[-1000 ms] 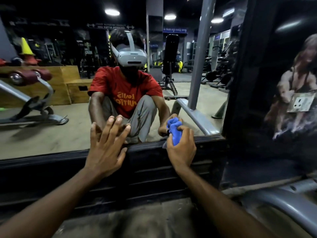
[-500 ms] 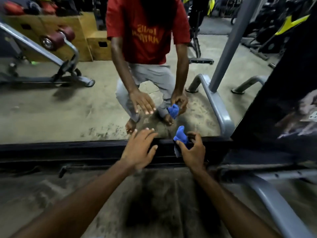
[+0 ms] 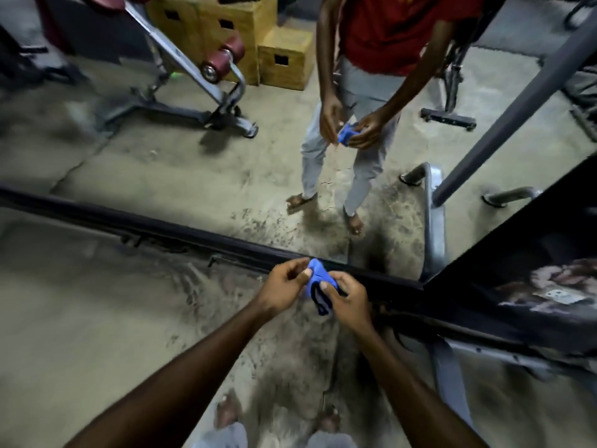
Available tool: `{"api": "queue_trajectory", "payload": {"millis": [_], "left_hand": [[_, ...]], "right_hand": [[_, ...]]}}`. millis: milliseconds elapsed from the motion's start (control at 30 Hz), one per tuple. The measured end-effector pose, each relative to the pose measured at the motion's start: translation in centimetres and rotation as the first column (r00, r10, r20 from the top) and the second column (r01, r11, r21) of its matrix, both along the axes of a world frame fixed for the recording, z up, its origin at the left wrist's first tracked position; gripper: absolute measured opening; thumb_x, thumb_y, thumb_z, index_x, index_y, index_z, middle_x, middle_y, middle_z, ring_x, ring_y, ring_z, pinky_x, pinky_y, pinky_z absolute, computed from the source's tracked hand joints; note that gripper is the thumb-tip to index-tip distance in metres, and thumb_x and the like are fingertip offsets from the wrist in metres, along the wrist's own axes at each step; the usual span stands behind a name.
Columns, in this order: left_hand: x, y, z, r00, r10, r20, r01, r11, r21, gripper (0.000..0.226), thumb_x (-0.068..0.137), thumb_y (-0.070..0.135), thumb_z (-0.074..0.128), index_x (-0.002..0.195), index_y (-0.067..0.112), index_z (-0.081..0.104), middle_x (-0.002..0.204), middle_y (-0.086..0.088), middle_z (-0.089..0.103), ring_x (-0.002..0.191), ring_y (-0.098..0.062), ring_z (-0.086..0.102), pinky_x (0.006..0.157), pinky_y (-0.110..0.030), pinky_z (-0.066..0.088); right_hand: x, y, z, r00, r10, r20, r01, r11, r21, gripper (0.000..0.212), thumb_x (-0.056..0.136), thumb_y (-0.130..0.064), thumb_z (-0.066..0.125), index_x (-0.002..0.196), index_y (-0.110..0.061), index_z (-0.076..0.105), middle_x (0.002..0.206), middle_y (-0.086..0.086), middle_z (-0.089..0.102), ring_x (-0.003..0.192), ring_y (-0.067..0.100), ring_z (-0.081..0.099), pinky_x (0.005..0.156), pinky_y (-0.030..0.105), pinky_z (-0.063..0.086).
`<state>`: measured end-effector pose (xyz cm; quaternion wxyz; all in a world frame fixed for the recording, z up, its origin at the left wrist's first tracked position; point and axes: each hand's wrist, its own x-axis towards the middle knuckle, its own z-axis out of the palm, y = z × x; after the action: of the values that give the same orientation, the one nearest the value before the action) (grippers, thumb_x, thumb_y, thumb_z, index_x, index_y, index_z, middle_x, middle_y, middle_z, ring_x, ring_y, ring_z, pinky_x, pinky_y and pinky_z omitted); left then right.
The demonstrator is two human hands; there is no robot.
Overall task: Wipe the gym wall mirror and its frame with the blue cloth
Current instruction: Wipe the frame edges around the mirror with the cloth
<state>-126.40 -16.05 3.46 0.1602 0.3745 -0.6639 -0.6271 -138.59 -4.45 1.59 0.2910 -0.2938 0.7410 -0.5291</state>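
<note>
The wall mirror point(image 3: 181, 163) fills the upper half of the view, and its black bottom frame point(image 3: 181, 232) runs diagonally across the middle. In front of that frame both hands hold the bunched blue cloth point(image 3: 318, 281). My left hand point(image 3: 284, 287) pinches the cloth's upper left edge. My right hand point(image 3: 350, 299) grips its lower right part with curled fingers. The cloth is off the mirror and the frame, lifted above the floor. In the mirror I see my standing reflection holding the same cloth.
A black poster panel point(image 3: 523, 276) adjoins the mirror at right. A grey machine leg point(image 3: 449, 373) crosses the floor at lower right. My bare feet point(image 3: 226, 412) stand on the dusty concrete floor. The mirror reflects a bench point(image 3: 193, 79) and wooden boxes point(image 3: 284, 58).
I have risen from a crouch to standing, and the view tilted down. My left hand left the mirror frame and joined the right hand on the cloth, which came off the frame.
</note>
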Motion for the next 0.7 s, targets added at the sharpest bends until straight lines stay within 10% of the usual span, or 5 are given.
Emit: {"api": "queue_trajectory", "payload": {"millis": [167, 333, 567, 700], "left_hand": [[6.9, 1.8, 5.7, 0.976, 0.218, 0.032, -0.219, 0.95, 0.224, 0.014, 0.09, 0.0, 0.073, 0.1, 0.009, 0.069, 0.075, 0.001, 0.066, 0.052, 0.004, 0.059, 0.051, -0.01, 0.044], [14.9, 2.7, 8.0, 0.981, 0.172, 0.087, -0.189, 0.943, 0.273, 0.009, 0.09, 0.022, 0.077, 0.097, 0.016, 0.075, 0.071, 0.003, 0.073, 0.055, -0.003, 0.062, 0.054, -0.019, 0.046], [25.8, 3.6, 10.5, 0.987, 0.157, 0.035, -0.157, 0.898, 0.41, 0.012, 0.091, 0.018, 0.076, 0.102, 0.015, 0.073, 0.089, -0.009, 0.074, 0.085, -0.021, 0.067, 0.088, -0.04, 0.061], [30.2, 4.2, 11.8, 0.982, 0.163, 0.098, -0.187, 0.923, 0.336, 0.013, 0.089, 0.006, 0.07, 0.094, 0.018, 0.074, 0.076, -0.002, 0.072, 0.07, -0.017, 0.065, 0.056, -0.026, 0.057]], "right_hand": [[6.6, 0.6, 4.5, 0.993, 0.012, 0.116, -0.012, 1.0, -0.005, 0.009, 0.096, -0.009, 0.065, 0.092, -0.011, 0.073, 0.086, 0.002, 0.074, 0.08, 0.012, 0.065, 0.076, 0.03, 0.052], [13.8, 1.7, 9.1, 0.904, -0.033, 0.425, 0.008, 0.998, 0.062, 0.035, 0.103, -0.043, 0.049, 0.096, -0.018, 0.074, 0.086, 0.0, 0.078, 0.078, 0.015, 0.074, 0.068, 0.031, 0.057], [24.0, 3.5, 11.5, 0.983, 0.073, 0.17, -0.069, 0.997, -0.028, 0.011, 0.087, -0.001, 0.074, 0.096, -0.005, 0.069, 0.09, 0.009, 0.072, 0.081, 0.017, 0.066, 0.077, 0.038, 0.055], [26.8, 4.2, 12.6, 0.977, -0.076, 0.199, 0.075, 0.997, 0.012, 0.008, 0.094, -0.006, 0.067, 0.097, -0.001, 0.073, 0.097, 0.016, 0.075, 0.086, 0.024, 0.067, 0.086, 0.047, 0.057]]}}
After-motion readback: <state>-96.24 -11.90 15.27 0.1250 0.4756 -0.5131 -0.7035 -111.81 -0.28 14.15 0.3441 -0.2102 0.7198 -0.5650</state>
